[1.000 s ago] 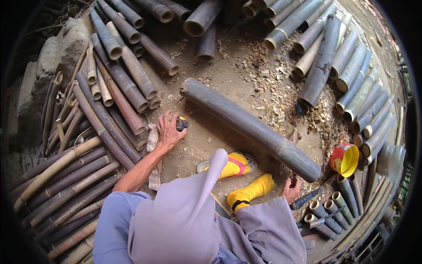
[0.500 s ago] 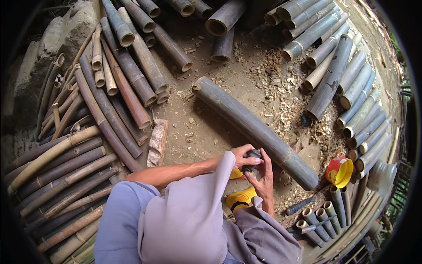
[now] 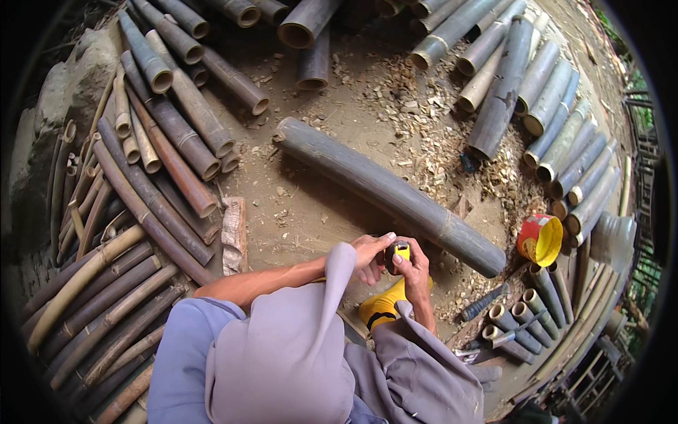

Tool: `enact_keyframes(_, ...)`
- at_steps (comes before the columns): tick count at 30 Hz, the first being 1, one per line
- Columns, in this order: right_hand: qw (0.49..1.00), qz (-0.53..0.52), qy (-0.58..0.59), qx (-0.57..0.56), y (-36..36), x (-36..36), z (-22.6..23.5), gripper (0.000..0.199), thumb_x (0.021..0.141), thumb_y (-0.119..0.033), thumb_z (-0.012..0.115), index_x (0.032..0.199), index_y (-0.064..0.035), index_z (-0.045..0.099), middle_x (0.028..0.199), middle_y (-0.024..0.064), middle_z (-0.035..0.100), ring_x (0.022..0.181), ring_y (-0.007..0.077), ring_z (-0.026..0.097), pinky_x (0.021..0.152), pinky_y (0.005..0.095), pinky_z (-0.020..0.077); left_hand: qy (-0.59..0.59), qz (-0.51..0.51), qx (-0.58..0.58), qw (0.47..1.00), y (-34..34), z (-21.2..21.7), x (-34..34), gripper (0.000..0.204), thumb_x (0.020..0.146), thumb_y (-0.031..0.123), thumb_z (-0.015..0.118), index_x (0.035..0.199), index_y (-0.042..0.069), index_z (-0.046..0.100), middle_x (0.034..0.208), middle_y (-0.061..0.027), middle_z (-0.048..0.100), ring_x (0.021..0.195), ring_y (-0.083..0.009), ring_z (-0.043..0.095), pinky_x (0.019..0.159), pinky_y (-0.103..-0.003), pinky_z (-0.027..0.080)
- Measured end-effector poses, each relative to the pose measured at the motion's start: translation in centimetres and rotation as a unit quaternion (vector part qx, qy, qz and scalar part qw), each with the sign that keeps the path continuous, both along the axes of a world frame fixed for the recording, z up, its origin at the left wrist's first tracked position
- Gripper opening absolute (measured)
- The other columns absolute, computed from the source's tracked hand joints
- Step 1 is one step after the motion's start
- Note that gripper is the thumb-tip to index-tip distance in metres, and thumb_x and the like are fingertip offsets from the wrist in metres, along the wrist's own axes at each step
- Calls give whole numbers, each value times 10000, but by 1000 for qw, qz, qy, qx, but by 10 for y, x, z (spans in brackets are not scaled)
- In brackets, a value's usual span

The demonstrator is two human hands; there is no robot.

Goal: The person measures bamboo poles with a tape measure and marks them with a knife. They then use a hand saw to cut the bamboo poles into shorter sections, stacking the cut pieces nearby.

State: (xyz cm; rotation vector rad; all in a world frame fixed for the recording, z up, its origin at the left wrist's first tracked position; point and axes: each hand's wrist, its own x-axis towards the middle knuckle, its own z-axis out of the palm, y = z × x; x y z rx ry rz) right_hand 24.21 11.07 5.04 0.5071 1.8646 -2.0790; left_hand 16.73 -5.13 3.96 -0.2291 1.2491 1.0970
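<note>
A small black-and-yellow tape measure [image 3: 400, 251] is upright in my right hand [image 3: 417, 272], with the thumb pressed on its near side and the fingers round it. Close against it is my left hand [image 3: 369, 256]; its thumb stretches toward the top of the tape measure and its other fingers hang loosely curled. Whether the left fingertips touch the case is hard to see. Just beyond both hands a long, thick dark bamboo pole [image 3: 381, 191] lies slantwise on the ground. Below the hands shows a yellow boot [image 3: 381, 305].
Cut bamboo tubes [image 3: 176, 134] are piled on the left, with more bamboo tubes [image 3: 551, 106] at the far right. Wood chips [image 3: 424, 120] litter the dirt. A red-and-yellow tin [image 3: 539, 240] stands at right, above short bamboo pieces [image 3: 519, 325]. A wooden block [image 3: 234, 237] lies left.
The tape measure has turned so its yellow face shows. My left hand has loosened from round it, while my right hand keeps hold. The view has shifted slightly.
</note>
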Motion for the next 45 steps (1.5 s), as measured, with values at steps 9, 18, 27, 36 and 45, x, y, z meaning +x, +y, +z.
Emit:
enact_keyframes(9,986,-14,-130,105,17,40,11,308,818,-316,630,886,-31,536,657,39,540,587,117,515,537,281,408,101,7,116,988,31,7,0,257,834,214,717,940,-19,693,809,-80,674,719,-104,626,644,-241,532)
enact_keyframes(18,963,88,-135,218,17,52,15,483,692,-437,733,821,-13,542,721,134,595,675,218,592,622,354,468,279,-109,169,939,21,0,13,154,774,158,711,788,13,663,688,-51,643,617,-92,591,550,-232,468)
enact_keyframes(27,826,-56,-185,529,88,68,11,470,736,-428,723,883,-6,576,767,251,641,738,418,631,689,471,480,376,442,-64,812,-189,-37,-135,187,919,258,593,860,82,605,729,-8,575,637,-99,560,595,-251,486)
enact_keyframes(36,854,-77,-110,503,98,51,25,458,714,-409,759,862,-15,577,748,205,634,730,398,624,651,466,473,525,376,-202,736,-188,-118,-167,217,904,228,650,958,19,668,800,16,578,750,-100,498,705,-261,426)
enact_keyframes(45,748,-196,-133,621,230,93,23,539,663,-472,765,887,-6,611,826,209,604,825,374,605,732,478,476,453,405,-214,765,-196,-115,-165,194,935,316,605,932,123,615,902,15,605,849,-108,542,716,-325,462)
